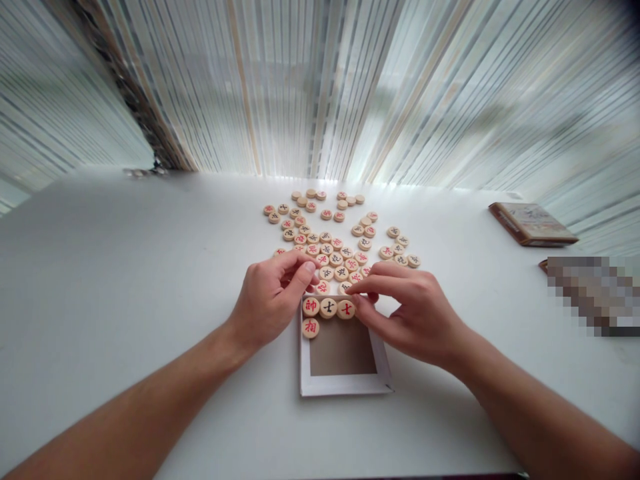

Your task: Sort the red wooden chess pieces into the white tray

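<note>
A small open box (pixel 344 385) with a white rim and brown floor lies on the white table in front of me. Four round wooden chess pieces (pixel 328 307) with red or black characters sit along its far and left side. My left hand (pixel 270 300) rests at the box's far left corner, fingers curled, thumb and forefinger pinched over a piece I can barely see. My right hand (pixel 415 313) is at the far right corner, its fingertips closed on the rightmost piece (pixel 347 309) in the box. Beyond both hands lies a loose spread of several more pieces (pixel 330 233).
A closed brown box lid (pixel 533 224) lies at the far right of the table (pixel 125 280). A blurred-out patch (pixel 595 293) sits nearer on the right. Striped curtains hang behind the table's far edge.
</note>
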Demonstrator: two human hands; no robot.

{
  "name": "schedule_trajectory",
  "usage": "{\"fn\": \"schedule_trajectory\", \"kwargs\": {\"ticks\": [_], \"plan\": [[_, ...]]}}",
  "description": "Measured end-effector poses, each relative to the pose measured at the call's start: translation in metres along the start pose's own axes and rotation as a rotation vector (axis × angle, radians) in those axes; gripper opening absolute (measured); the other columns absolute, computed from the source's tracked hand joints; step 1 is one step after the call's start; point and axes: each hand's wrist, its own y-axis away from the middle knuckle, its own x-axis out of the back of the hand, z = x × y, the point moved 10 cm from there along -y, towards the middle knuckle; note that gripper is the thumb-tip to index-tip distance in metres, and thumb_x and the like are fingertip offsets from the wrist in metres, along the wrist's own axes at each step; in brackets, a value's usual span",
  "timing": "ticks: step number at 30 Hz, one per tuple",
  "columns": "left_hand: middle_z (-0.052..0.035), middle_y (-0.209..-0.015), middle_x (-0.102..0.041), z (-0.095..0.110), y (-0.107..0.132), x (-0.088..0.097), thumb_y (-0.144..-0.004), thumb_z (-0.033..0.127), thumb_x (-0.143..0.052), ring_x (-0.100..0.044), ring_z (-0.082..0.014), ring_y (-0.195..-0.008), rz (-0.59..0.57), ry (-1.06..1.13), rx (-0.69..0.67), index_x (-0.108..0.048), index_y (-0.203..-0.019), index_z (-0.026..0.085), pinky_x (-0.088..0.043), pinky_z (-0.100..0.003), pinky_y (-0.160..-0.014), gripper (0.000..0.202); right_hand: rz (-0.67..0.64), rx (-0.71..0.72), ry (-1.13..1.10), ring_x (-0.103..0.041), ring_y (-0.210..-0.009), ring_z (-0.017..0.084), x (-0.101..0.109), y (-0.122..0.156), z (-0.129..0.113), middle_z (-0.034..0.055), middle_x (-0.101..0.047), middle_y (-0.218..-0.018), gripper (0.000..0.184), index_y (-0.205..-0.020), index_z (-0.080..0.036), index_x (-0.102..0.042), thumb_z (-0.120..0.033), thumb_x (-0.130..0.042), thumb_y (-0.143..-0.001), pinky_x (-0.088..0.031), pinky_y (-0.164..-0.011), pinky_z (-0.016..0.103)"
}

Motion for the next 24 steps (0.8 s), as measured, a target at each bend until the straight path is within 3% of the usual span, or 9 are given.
{"fn": "schedule_trajectory", "kwargs": {"ticks": [4,8,15,19,22,24], "plan": [[-0.0046,-0.082,-0.08,0.001,0.0,0.0,-0.103,0.04,-0.061,-0.078,-0.0211,-0.077,-0.005,-0.013,-0.002,-0.077,-0.092,0.019,-0.063,-0.031,-0.071,0.029,-0.01,-0.106,-0.12,-0.06,-0.064,0.012,0.005,-0.005,0.026,-0.0003,-0.068,-0.071,0.013,-0.088,-0.018,-0.079,-0.013,-0.067,-0.091,-0.045,-0.062,0.026],[-0.0054,-0.084,-0.081,0.001,0.0,0.002,-0.102,0.04,-0.063,-0.078,-0.0207,-0.076,0.01,0.013,0.005,-0.078,-0.096,0.017,-0.064,-0.031,-0.072,0.028,0.09,-0.215,-0.131,-0.057,-0.061,0.013,0.011,-0.004,0.053,0.0005,-0.072,-0.07,0.014,-0.081,-0.018,-0.076,-0.017,-0.065,-0.091,-0.041,-0.056,0.027],[-0.0059,-0.084,-0.083,0.003,-0.009,0.017,-0.1,0.04,-0.065,-0.078,-0.0205,-0.076,0.067,-0.022,0.004,-0.078,-0.096,0.016,-0.065,-0.032,-0.074,0.028,0.274,-0.259,-0.088,-0.047,-0.054,0.014,0.026,0.001,0.071,-0.0003,-0.061,-0.058,0.026,-0.066,-0.02,-0.067,-0.028,-0.065,-0.091,-0.037,-0.054,0.03],[-0.0054,-0.083,-0.082,0.001,-0.017,0.038,-0.097,0.042,-0.068,-0.078,-0.0202,-0.074,0.15,-0.043,0.024,-0.079,-0.098,0.016,-0.065,-0.031,-0.074,0.028,0.431,-0.291,-0.006,-0.046,-0.053,0.014,0.057,0.005,0.09,-0.0004,-0.056,-0.055,0.03,-0.063,-0.021,-0.066,-0.032,-0.065,-0.09,-0.036,-0.054,0.031],[-0.0045,-0.083,-0.081,0.0,-0.021,0.053,-0.097,0.042,-0.067,-0.077,-0.02,-0.075,0.213,-0.093,0.02,-0.08,-0.098,0.016,-0.064,-0.031,-0.076,0.028,0.636,-0.367,0.027,-0.048,-0.052,0.016,0.091,0.015,0.118,0.0001,-0.056,-0.053,0.029,-0.063,-0.021,-0.069,-0.032,-0.065,-0.089,-0.036,-0.053,0.032],[-0.0041,-0.084,-0.081,-0.001,-0.023,0.057,-0.098,0.042,-0.067,-0.077,-0.0204,-0.077,0.229,-0.131,0.018,-0.08,-0.099,0.017,-0.063,-0.031,-0.078,0.028,0.704,-0.432,-0.013,-0.052,-0.054,0.017,0.102,0.02,0.139,0.0012,-0.059,-0.055,0.028,-0.063,-0.021,-0.069,-0.032,-0.064,-0.088,-0.04,-0.055,0.032]]}}
